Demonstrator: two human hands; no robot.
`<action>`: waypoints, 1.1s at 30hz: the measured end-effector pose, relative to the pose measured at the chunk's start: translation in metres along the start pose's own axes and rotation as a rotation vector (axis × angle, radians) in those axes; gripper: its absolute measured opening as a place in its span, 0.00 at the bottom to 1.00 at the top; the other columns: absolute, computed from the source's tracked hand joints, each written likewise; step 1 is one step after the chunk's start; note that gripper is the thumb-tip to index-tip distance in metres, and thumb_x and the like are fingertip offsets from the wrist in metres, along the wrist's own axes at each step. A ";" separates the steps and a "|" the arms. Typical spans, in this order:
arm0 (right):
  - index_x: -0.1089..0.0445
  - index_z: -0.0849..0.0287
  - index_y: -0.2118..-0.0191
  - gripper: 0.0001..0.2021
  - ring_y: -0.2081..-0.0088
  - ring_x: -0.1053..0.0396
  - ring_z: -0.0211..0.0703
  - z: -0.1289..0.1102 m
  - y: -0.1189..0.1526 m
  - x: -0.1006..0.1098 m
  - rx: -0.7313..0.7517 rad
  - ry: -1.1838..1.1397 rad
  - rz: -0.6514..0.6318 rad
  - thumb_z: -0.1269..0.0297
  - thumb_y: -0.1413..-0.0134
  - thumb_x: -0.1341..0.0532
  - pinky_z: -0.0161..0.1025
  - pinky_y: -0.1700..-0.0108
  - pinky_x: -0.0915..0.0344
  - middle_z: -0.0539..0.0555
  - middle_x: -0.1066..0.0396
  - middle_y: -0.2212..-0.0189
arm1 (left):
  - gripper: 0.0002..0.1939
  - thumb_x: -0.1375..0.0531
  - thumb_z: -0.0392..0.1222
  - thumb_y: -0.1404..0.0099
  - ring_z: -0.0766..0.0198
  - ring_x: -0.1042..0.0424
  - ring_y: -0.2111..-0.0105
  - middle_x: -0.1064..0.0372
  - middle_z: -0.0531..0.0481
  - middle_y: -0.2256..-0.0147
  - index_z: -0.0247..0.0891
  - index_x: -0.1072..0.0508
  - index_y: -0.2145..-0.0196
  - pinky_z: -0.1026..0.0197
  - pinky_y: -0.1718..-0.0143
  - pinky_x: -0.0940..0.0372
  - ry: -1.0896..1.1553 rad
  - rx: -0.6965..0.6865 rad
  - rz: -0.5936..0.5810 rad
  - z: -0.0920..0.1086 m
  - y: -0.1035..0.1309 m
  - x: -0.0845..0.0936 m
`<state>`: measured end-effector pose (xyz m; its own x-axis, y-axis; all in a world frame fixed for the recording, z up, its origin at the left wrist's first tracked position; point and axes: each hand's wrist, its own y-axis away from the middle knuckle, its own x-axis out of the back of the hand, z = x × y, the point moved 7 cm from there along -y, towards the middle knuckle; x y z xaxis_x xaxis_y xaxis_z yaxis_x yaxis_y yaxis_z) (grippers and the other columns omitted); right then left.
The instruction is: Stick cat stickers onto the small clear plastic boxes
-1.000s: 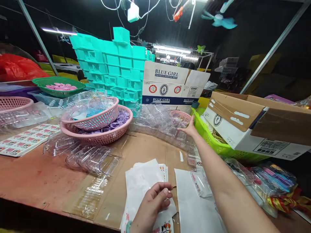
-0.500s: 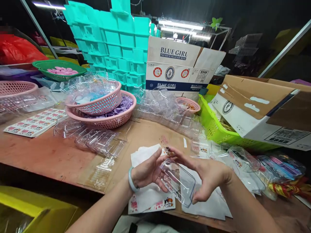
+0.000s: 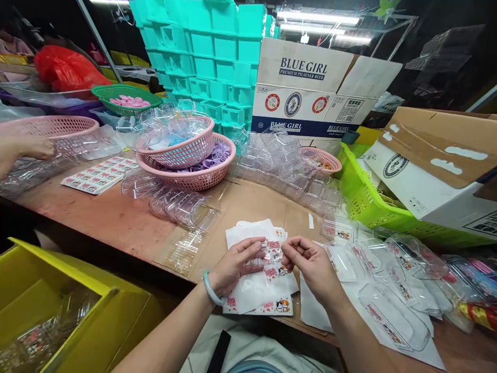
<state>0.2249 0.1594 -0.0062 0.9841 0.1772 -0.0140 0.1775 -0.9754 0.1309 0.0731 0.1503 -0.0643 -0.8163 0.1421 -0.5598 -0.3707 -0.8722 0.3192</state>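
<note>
My left hand (image 3: 239,263) has its thumb and fingers closed around a clear plastic case (image 3: 257,257), of which little shows. Facing it, my right hand (image 3: 306,261) is pinched, and whatever lies between its fingertips is too small to make out. Beneath both hands are sticker sheets (image 3: 285,305) with pink lettering and a cartoon cat and dog, partly covered by white backing paper (image 3: 250,298). Right of my right arm, a clear case with a sticker (image 3: 396,316) lies on white sheets, beside several similar stickered pieces (image 3: 404,264).
Clear plastic pieces (image 3: 182,204) lie left of centre, before stacked pink baskets (image 3: 190,178). A green basket (image 3: 361,191) with a carton (image 3: 407,171) stands right; turquoise bins (image 3: 209,52) rise behind. Another person's hand (image 3: 31,148) is at far left. A yellow box (image 3: 116,311) stands below the table edge.
The view has swung left. My right hand has let go of the case's edge and closed into a pinch; my left hand has closed and turned, and the case shows less.
</note>
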 end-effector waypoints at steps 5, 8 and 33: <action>0.32 0.60 0.70 0.19 0.80 0.39 0.34 0.006 0.006 -0.002 -0.109 0.073 -0.047 0.48 0.54 0.33 0.32 0.75 0.41 0.48 0.32 0.82 | 0.21 0.37 0.49 0.40 0.57 0.32 0.53 0.30 0.41 0.54 0.38 0.28 0.51 0.58 0.58 0.34 -0.014 0.005 0.000 -0.002 0.000 0.001; 0.32 0.60 0.70 0.20 0.80 0.39 0.34 0.009 0.006 -0.002 -0.144 0.105 -0.066 0.46 0.55 0.33 0.33 0.76 0.42 0.48 0.31 0.82 | 0.21 0.37 0.49 0.40 0.57 0.33 0.52 0.31 0.41 0.53 0.38 0.27 0.51 0.58 0.57 0.34 -0.018 -0.002 -0.004 -0.002 0.001 0.002; 0.32 0.56 0.59 0.20 0.76 0.36 0.44 -0.012 0.017 0.016 0.242 0.901 0.424 0.46 0.50 0.37 0.39 0.70 0.38 0.50 0.34 0.77 | 0.29 0.30 0.45 0.49 0.59 0.28 0.58 0.27 0.43 0.58 0.37 0.30 0.50 0.59 0.55 0.35 -0.097 -0.098 0.097 -0.002 0.002 0.000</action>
<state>0.2436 0.1472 0.0073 0.6114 -0.2527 0.7499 -0.0876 -0.9634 -0.2533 0.0733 0.1474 -0.0656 -0.8869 0.0949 -0.4520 -0.2465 -0.9249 0.2894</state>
